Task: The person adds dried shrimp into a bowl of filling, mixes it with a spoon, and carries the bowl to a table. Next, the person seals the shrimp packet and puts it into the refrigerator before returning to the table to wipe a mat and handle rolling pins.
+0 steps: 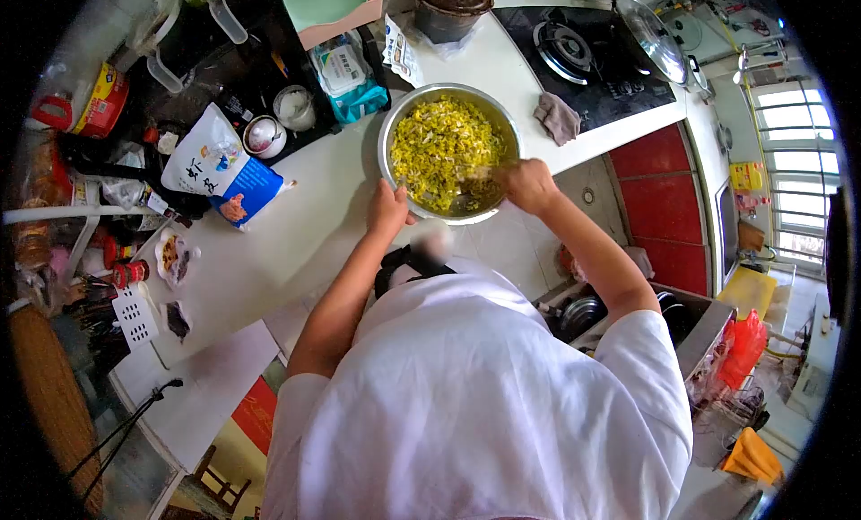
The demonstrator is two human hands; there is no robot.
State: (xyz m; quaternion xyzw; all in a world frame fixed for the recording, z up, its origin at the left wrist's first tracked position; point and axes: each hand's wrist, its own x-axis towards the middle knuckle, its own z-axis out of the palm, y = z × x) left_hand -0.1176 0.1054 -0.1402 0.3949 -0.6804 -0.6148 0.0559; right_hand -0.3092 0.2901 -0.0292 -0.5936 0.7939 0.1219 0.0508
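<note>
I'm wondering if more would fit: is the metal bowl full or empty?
Partly full: chopped yellow-green food spreads across the metal bowl, with bare inner wall showing below the rim.

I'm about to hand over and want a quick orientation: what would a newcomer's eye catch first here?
Probably the metal bowl of yellow-green food at the counter's edge, left hand at its near rim, right hand at its right. Next, the blue-and-white bag to the left.
</note>
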